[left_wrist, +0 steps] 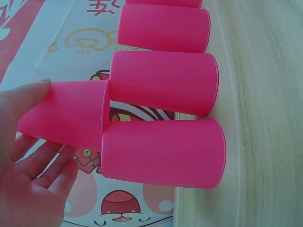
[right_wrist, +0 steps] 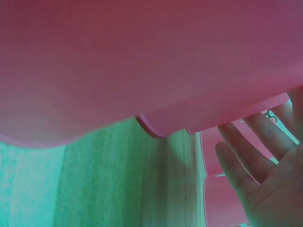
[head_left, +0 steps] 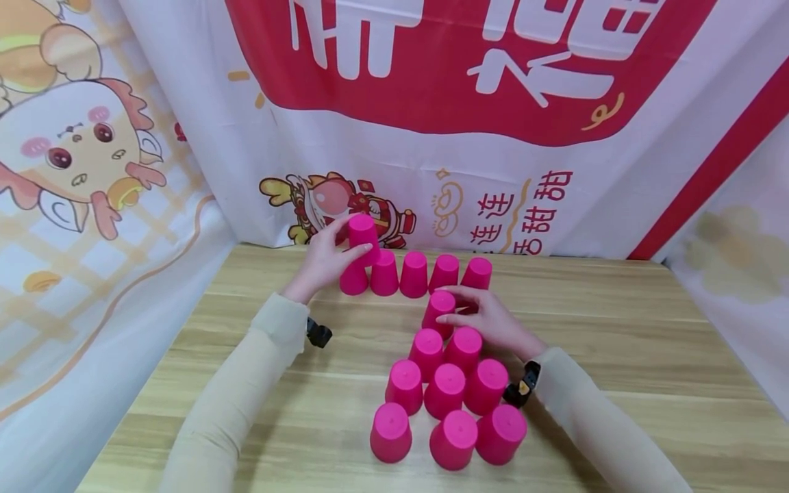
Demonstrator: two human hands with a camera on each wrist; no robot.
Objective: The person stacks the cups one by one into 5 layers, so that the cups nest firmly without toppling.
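My left hand [head_left: 327, 257] grips an upside-down pink cup [head_left: 364, 236] between thumb and fingers, at the left end of the back row. In the left wrist view, the rim of this held cup [left_wrist: 71, 111] meets the bases of two upside-down cups, the end cup [left_wrist: 163, 153] and its neighbour [left_wrist: 163, 82]. My right hand [head_left: 493, 322] has thumb and fingers around another upside-down pink cup [head_left: 440, 311], at the far tip of the front group. Large blurred cups fill the upper part of the right wrist view and hide part of that hand [right_wrist: 274, 175].
Several upside-down pink cups form a back row [head_left: 414, 275] near the table's far edge. A front group of several more, including one cup [head_left: 445, 390] at its middle, stands on the wooden table [head_left: 296, 424]. A printed cloth [head_left: 394, 157] hangs behind.
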